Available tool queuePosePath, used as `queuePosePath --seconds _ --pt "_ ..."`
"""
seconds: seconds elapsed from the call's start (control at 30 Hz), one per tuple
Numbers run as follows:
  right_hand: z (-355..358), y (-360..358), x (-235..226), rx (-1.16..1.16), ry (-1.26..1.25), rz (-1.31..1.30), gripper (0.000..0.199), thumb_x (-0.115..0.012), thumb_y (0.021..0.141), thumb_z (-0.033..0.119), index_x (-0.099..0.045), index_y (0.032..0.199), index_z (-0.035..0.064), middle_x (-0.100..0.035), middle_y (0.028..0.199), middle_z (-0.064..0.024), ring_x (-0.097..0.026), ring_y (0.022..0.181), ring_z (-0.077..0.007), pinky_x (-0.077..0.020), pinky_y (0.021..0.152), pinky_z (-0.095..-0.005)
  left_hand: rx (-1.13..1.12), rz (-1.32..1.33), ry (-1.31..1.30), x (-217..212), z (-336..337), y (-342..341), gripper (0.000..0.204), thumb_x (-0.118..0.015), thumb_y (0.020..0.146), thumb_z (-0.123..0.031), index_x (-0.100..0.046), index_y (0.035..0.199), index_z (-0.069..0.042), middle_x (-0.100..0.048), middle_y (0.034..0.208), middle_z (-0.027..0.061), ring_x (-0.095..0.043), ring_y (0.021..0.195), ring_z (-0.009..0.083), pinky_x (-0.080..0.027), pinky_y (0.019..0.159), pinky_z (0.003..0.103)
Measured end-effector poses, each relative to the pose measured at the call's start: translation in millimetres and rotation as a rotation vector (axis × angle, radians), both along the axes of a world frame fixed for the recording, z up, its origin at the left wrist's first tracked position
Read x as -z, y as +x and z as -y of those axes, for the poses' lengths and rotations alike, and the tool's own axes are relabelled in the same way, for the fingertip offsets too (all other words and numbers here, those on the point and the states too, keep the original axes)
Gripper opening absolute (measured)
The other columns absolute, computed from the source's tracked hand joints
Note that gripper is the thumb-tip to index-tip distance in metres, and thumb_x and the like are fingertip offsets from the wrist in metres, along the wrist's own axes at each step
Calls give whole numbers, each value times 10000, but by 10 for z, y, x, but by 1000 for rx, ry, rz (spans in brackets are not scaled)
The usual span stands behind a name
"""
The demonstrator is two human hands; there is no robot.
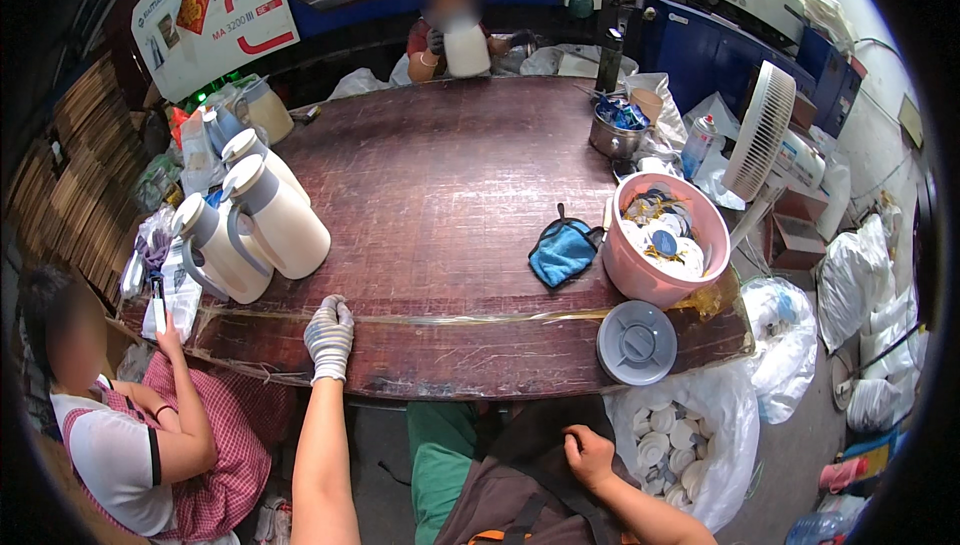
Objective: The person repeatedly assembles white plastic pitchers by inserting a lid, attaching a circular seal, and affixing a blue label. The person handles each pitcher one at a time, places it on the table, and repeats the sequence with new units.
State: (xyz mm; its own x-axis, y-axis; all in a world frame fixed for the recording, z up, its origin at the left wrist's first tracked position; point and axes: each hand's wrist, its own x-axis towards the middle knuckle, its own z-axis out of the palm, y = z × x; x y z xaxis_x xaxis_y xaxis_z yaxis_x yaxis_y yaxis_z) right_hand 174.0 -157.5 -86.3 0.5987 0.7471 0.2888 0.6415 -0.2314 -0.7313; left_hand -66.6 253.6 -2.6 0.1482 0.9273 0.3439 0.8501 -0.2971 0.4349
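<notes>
My left hand (330, 338), in a striped knit glove, rests on the near part of the table with its fingers curled into a loose fist. Nothing shows in it. Just beyond it stand several cream vacuum jugs (288, 225) with grey handles. My right hand (590, 455) is bare and lies closed over my lap, no object visible in it. Beside it, below the table edge, an open clear plastic bag (735, 435) holds many white round discs. A grey round lid (637, 342) lies on the table's near right edge.
The brown table (430, 215) carries a pink bucket (655, 280) of round parts, a blue cloth pouch (563, 252) and a metal pot (615, 138). A white fan (762, 130) stands right. One person (150, 435) sits left with a phone; another (420, 50) opposite holds a jug body.
</notes>
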Motion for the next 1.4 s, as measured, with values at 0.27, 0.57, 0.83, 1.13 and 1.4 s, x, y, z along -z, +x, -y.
queuePosePath --seconds 0.27,0.57,0.83,1.13,1.4 --pt "9 -3 15 34 -22 -86 133 -633 841 151 -686 937 74 -691 823 -109 -675 698 -273 -529 627 -341 -33 -6 -57 -63 41 59 220 -547 904 -261 -653 1042 -126 -690 932 159 -659 850 352 -514 750 425" --pt "-1232 266 -1296 -392 137 -32 254 -629 878 171 -614 1101 52 -645 1041 -151 -655 872 -312 -518 764 -370 -59 -196 51 -117 355 228 258 -557 866 -259 -617 1068 -110 -669 948 176 -650 863 368 -517 764 473" --pt "-3328 691 -2410 -342 -60 682 671 -661 815 171 -380 1416 67 -332 1503 -168 -572 1144 -329 -534 874 -437 49 -55 104 -23 614 214 159 -593 852 -209 -651 953 -102 -657 858 171 -637 805 362 -504 741 466" --pt "-3668 1026 -2915 -94 -326 500 674 -656 816 459 -497 1328 50 -568 1255 -178 -624 1073 -337 -517 887 -414 44 -9 51 -7 593 212 168 -576 861 -227 -653 923 -91 -666 864 165 -642 816 357 -505 748 454" --pt "-2202 936 -2413 -224 194 217 494 -667 806 509 -687 876 20 -595 888 -158 -600 848 -311 -467 746 -413 83 339 -63 147 413 100 254 -612 886 -309 -652 928 -62 -667 826 104 -644 780 293 -505 717 397"
